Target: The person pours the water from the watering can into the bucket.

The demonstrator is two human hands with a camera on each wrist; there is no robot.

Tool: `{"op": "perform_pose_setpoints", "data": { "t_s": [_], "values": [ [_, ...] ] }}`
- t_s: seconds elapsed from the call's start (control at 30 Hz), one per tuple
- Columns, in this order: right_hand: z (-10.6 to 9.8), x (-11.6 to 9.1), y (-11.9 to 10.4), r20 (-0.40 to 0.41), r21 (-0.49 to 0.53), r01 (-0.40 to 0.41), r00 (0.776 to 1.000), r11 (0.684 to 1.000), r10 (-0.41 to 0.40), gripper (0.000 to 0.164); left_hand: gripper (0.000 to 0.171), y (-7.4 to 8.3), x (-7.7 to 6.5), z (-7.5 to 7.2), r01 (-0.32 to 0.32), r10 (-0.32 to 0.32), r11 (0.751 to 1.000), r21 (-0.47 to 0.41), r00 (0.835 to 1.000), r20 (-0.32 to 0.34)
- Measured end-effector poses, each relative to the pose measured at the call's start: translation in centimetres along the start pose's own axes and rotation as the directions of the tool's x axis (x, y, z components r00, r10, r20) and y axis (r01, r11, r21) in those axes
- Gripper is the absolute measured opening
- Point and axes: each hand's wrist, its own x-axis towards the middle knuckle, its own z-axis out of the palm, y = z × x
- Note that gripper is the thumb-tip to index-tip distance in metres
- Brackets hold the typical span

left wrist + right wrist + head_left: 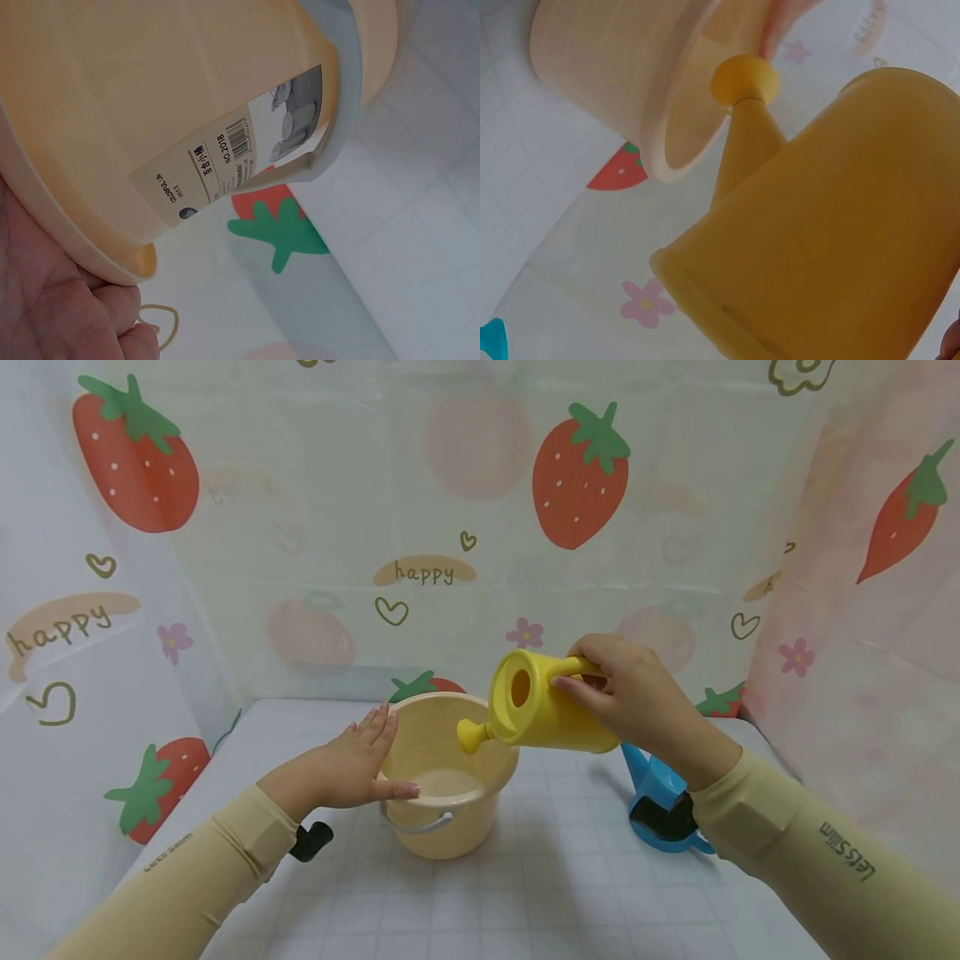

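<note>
A pale orange bucket [450,833] with a grey handle stands upright on the table. My left hand [337,772] rests on its left rim, fingers straight and thumb reaching over the front edge; the palm lies against the rim [71,251] in the left wrist view. With my right hand [637,689] I grip the handle of a yellow watering can [558,718], which is tipped to the left above the bucket's right side. Its sprinkler head [746,79] points into the bucket's mouth. No water shows from the spout.
A blue watering can [656,781] stands on the table at the right, partly hidden by my right wrist and a black shape. White cloth with strawberries [581,485] hangs behind and at both sides. The table [450,910] has a pale grid cover.
</note>
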Motion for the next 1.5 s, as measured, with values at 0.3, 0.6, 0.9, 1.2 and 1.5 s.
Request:
{"op": "perform_pose_setpoints", "data": {
  "t_s": [0.3, 0.6, 0.9, 1.2, 1.5],
  "values": [
    [0.0, 0.3, 0.0, 0.011, -0.018, 0.043, 0.999, 0.999, -0.043, 0.018, 0.117, 0.0, 0.0, 0.1, 0.004, -0.004, 1.000, 0.004, 1.000, -0.003],
    [-0.1, 0.6, -0.1, 0.006, -0.026, 0.085, 0.996, 0.996, -0.085, 0.018, 0.117, 0.0, 0.0, -0.1, 0.003, -0.003, 1.000, 0.000, 1.000, 0.000],
    [-0.1, 0.9, -0.4, 0.022, -0.034, 0.120, 0.993, 0.992, -0.120, 0.015, 0.115, 0.1, -0.2, -0.1, -0.010, 0.009, 1.000, -0.014, 1.000, -0.014],
    [-0.1, 1.1, -0.6, 0.044, -0.037, 0.125, 0.991, 0.991, -0.124, 0.015, 0.115, -0.1, 0.1, 0.1, -0.001, 0.000, 1.000, -0.010, 1.000, -0.011],
    [0.0, 1.5, -0.7, 0.068, -0.056, 0.132, 0.989, 0.990, -0.129, 0.016, 0.113, -0.1, 0.1, 0.1, -0.003, 0.003, 1.000, -0.009, 1.000, -0.010]
  ]
}}
